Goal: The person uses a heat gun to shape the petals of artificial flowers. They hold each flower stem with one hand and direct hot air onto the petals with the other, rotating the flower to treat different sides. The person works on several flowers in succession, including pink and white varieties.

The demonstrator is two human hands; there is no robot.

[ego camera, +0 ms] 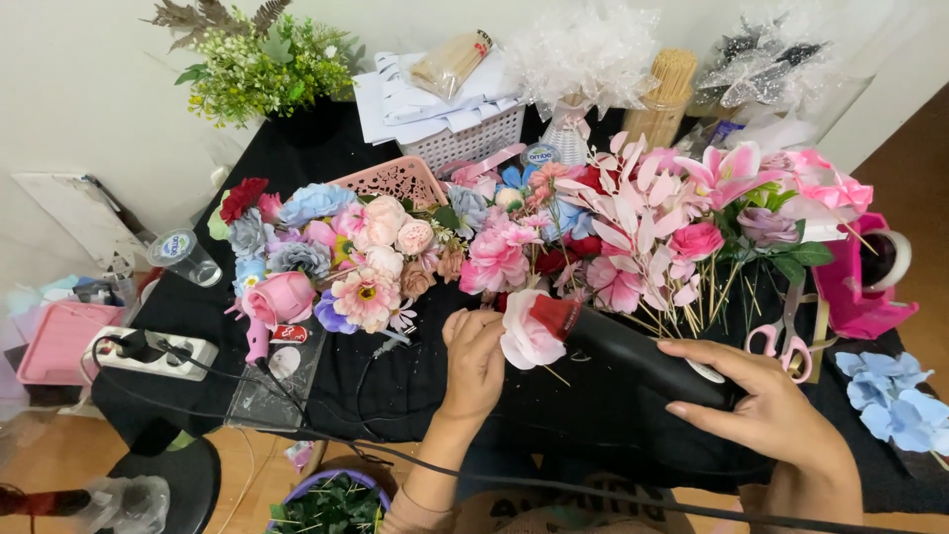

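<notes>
Left hand (pixel 474 361) fisted, right hand (pixel 761 396) gripping.

I can't see the stem of the pale pink flower (pixel 526 336) behind my left hand (pixel 474 361); my right hand (pixel 766 400) covers the black tool's (pixel 633 351) grip.

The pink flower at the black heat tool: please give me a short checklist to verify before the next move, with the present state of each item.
1. Left hand holds the pink flower: ok, fingers are at its side.
2. Right hand grips the black heat tool: ok, hand lies over its rear body.
3. Red nozzle meets the flower: ok, it points into the petals.
4. Left fingers away from the nozzle: cannot tell, the petals hide the gap.
5. Tool cord free of snags: cannot tell, it runs out of view.
6. Pink scissors away from the right hand: ok, they lie beyond it.
</notes>
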